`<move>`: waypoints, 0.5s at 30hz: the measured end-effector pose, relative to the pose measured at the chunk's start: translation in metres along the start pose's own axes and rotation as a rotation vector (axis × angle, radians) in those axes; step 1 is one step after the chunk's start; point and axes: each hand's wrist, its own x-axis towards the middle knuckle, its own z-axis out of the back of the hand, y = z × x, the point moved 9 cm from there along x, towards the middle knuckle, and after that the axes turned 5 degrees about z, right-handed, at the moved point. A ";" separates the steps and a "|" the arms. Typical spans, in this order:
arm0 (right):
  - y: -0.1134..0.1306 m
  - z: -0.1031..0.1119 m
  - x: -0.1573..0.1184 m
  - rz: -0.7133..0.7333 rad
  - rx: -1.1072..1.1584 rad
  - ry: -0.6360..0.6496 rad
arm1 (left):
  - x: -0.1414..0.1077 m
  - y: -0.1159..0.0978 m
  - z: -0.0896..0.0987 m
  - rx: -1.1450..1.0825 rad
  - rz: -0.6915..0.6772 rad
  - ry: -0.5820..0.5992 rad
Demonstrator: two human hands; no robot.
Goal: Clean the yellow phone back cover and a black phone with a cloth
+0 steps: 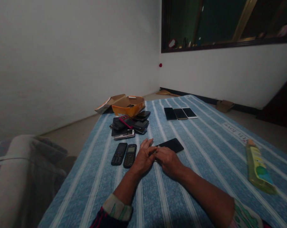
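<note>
In the bg, a white wall [74,47] is running from the left to the corner, and a dark-framed window [217,22] is filling the upper right. Below, a blue cloth [96,186] w/ white stripes is covering the flat surface.

On it, L to R: an orange cardboard box [129,110] is standing w/ its flap open, and just before it a pile of phones [128,126], mostly dark & flat, is lying in disorder. Nearer, a keypad phone [119,154] and a second keypad phone [130,156], both w/ small buttons, are lying side by side. The L hand [144,155] is resting just right of them, half open, its thumb side meeting the bent fingers of the R hand [169,161]. Whether they are gripping smth small btw them, I cannot tell. A glossy black phone [173,145] is lying flat just beyond the R hand, partly hidden by it. Farther back, three slim phones [180,114] are lying in a row. At far right, a plastic bottle [259,171], yellow-green, is lying on its side.
</note>
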 end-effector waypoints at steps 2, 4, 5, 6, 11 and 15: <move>-0.001 0.000 0.000 -0.016 0.006 0.005 | 0.001 0.003 0.002 -0.015 0.029 -0.024; -0.001 0.001 0.001 -0.038 0.003 0.012 | 0.001 0.004 0.004 -0.026 0.054 -0.040; 0.000 0.003 0.001 -0.044 -0.007 0.010 | 0.001 0.004 0.004 -0.027 0.060 -0.045; 0.001 0.005 0.002 -0.046 -0.031 0.007 | 0.001 0.003 0.005 -0.026 0.064 -0.050; 0.003 0.021 0.005 -0.152 -0.329 0.000 | 0.001 -0.001 0.008 -0.015 0.053 -0.080; -0.001 0.014 0.004 -0.248 -0.417 0.125 | 0.000 -0.001 0.011 -0.019 0.029 -0.114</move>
